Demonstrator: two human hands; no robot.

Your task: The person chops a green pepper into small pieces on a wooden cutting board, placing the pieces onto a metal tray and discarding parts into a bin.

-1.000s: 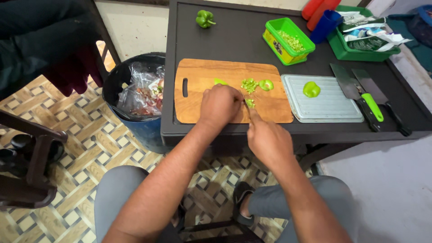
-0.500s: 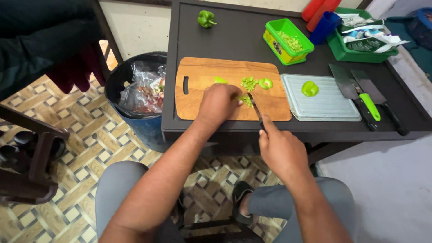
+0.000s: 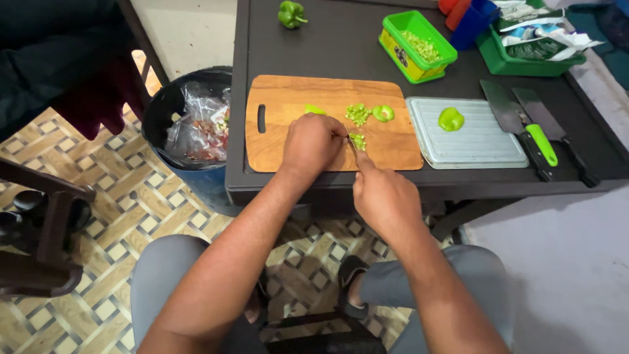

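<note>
- Left hand point(image 3: 313, 143): centre of frame, palm down, fingers curled and pressed flat; bare forearm runs to lower left.
- Right hand point(image 3: 385, 196): just right of centre and lower, closed in a grip, index finger stretched forward; forearm runs to lower right.

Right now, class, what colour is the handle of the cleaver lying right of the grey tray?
Bright green handle, seen best in the head view.
</note>
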